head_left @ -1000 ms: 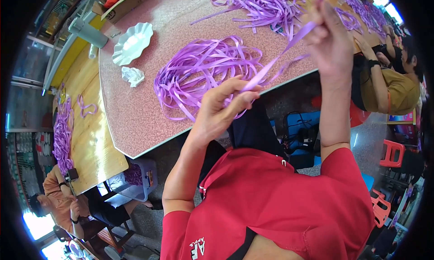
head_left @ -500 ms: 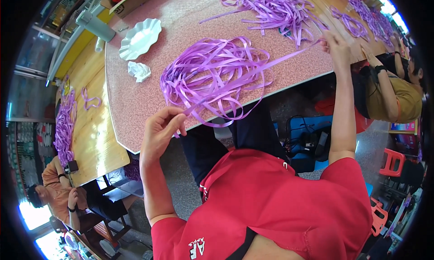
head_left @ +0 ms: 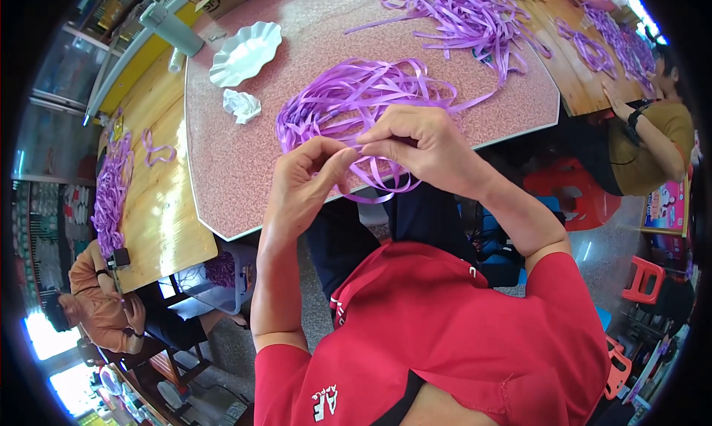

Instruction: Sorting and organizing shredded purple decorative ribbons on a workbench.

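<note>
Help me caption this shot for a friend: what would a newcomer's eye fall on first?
Probably the loose heap of purple ribbon on the pink speckled table, with the left hand and right hand close together at its near side. The wearer's bright red shirt fills the lower middle. Toward the table's far left, a white scalloped dish stands out near a crumpled white wad.

The person wears a red short-sleeved shirt (head_left: 452, 315) with a black strip (head_left: 405, 405) at the open neck, a white logo (head_left: 324, 404) on the left chest, curved stitching (head_left: 505, 398) on the right, and dark navy trousers (head_left: 335, 252).
</note>
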A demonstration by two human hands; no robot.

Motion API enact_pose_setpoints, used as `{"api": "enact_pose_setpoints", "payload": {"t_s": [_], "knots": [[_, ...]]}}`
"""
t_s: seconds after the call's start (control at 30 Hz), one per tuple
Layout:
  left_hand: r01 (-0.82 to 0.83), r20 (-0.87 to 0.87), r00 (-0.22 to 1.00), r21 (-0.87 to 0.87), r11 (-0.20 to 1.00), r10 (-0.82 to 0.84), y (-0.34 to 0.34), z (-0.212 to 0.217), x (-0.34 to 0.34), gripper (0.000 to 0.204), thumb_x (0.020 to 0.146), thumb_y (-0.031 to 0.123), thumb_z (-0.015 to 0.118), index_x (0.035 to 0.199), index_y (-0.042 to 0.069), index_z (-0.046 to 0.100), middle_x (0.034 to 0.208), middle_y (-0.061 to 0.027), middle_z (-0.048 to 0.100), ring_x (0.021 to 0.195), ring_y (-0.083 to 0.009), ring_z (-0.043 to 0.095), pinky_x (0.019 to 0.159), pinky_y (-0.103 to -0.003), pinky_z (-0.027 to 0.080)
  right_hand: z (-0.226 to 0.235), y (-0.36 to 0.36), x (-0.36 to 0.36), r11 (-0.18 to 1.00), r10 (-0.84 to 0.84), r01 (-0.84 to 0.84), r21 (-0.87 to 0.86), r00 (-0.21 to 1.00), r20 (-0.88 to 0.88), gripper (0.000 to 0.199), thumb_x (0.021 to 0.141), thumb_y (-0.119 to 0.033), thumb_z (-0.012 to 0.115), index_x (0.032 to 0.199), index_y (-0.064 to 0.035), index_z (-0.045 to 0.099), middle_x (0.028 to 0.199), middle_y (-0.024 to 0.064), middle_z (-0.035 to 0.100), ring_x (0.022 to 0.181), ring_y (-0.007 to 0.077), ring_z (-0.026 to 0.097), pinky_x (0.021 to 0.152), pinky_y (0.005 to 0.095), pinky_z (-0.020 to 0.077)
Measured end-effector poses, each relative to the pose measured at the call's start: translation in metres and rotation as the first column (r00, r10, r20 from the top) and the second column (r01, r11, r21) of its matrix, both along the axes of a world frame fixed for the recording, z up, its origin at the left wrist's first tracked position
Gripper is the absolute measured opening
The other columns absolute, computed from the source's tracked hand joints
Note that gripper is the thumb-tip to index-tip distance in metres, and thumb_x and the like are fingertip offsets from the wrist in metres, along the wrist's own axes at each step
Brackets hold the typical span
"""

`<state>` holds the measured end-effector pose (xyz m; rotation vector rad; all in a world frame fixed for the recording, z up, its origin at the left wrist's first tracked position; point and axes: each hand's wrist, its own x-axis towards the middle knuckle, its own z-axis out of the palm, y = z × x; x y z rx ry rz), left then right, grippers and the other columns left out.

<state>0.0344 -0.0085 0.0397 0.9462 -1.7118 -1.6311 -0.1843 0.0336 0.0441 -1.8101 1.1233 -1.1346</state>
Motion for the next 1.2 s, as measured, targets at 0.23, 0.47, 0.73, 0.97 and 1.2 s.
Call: {"api": "enact_pose_setpoints", "payload": {"t_s": [0.23, 0.47, 0.73, 0.97, 1.2], "knots": [[-0.066, -0.049, 0.997, 0.011, 0.998, 0.066, -0.001, -0.01, 0.024, 0.021, 0.098, 0.019, 0.063, 0.096, -0.001, 0.064, 0.075, -0.0027, 0.061, 0.069, -0.0099, 0.059, 0.066, -0.025, 0.048, -0.008, -0.009, -0.021, 0.987, 0.011, -0.005, 0.162, 0.999, -0.04, 0.017, 0.088, -0.005, 0.071, 0.104, 0.0012, 0.07, 0.09, 0.0044, 0.067, 0.079, 0.0109, 0.06, 0.069, 0.0263, 0.0483], [-0.031, -0.08, 0.996, 0.003, 1.0, 0.031, 0.0, -0.012, 0.008, 0.024, 0.099, 0.022, 0.061, 0.092, -0.001, 0.063, 0.071, 0.0001, 0.059, 0.066, -0.0073, 0.057, 0.061, -0.023, 0.045, -0.009, -0.011, 0.019, 0.961, 0.102, -0.138, 0.239, 0.983, 0.155, 0.024, 0.091, -0.01, 0.07, 0.113, -0.0014, 0.07, 0.082, -0.0016, 0.059, 0.071, 0.0043, 0.05, 0.061, 0.0202, 0.0393], [-0.208, -0.155, 0.969, -0.093, 0.974, 0.193, -0.005, -0.03, 0.006, 0.049, 0.105, 0.042, 0.042, 0.093, 0.0, 0.063, 0.081, -0.0056, 0.06, 0.074, -0.0137, 0.06, 0.074, -0.029, 0.048, 0.001, -0.009, 0.01, 0.996, -0.042, 0.038, 0.082, 0.998, 0.044, 0.011, 0.087, -0.007, 0.073, 0.097, -0.0045, 0.076, 0.07, -0.0056, 0.047, 0.063, 0.0032, 0.039, 0.054, 0.0232, 0.0304], [-0.102, -0.144, 0.985, -0.013, 0.995, 0.099, 0.0, -0.034, -0.012, 0.07, 0.103, 0.06, 0.029, 0.086, 0.001, 0.063, 0.079, -0.0057, 0.063, 0.077, -0.0136, 0.056, 0.076, -0.03, 0.043, 0.0, -0.009, 0.006, 0.994, -0.077, 0.074, -0.079, 0.996, -0.043, 0.013, 0.083, -0.007, 0.077, 0.096, -0.0066, 0.077, 0.066, -0.0055, 0.046, 0.062, 0.0053, 0.039, 0.054, 0.0242, 0.0305], [-0.094, -0.179, 0.979, 0.021, 0.995, 0.096, 0.006, -0.03, -0.018, 0.037, 0.106, 0.035, 0.045, 0.086, 0.005, 0.053, 0.078, -0.0015, 0.052, 0.08, -0.0136, 0.057, 0.077, -0.029, 0.043, -0.004, -0.006, -0.002, 0.978, -0.134, 0.116, -0.174, 0.987, -0.092, 0.014, 0.083, -0.006, 0.077, 0.097, -0.0051, 0.077, 0.067, -0.0032, 0.051, 0.062, 0.0064, 0.041, 0.055, 0.0243, 0.0326]]}}
